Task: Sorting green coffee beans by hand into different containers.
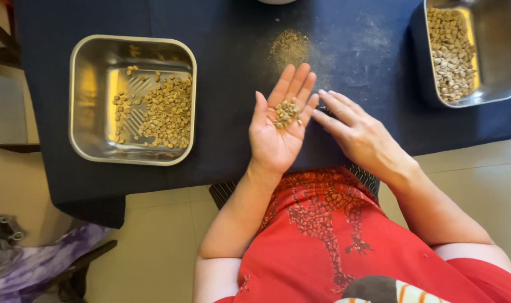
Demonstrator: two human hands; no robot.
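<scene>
Fingers [293,84] of the left hand [279,126] lie straight and close together, palm up, hand flat and open w/ thumb angled out to the side. A small heap of pale green beans [287,112] sits on the base of those fingers, cupped loosely, nothing pinched. Right hand [359,132] is palm down just beside it, fingers extended and slightly spread, tips touching or nearly touching the edge of the left palm near the beans; can't tell if any bean is gripped under them.

Both hands hover over a dark blue cloth [227,33] covering the table. Left of the hands, well apart, sits a square steel tray [79,95] w/ rounded corners, holding a loose spread of the same beans, mostly toward its right half; its left half shows bare metal. At the far right corner, a 2nd steel tray [510,62], partly cut off by the frame, holds a denser pile along its left side. Between the 2 trays, above the left fingertips, a patch of fine tan dust [290,45] lies on the cloth.

Cloth between trays is otherwise open on both sides of the hands. Table's near edge runs just below the wrists, cloth hanging over it at left. Person's red patterned top [334,241] fills the lower frame; tile floor [154,247] shows to the left w/ a purple cloth bundle [42,264] at the corner.
</scene>
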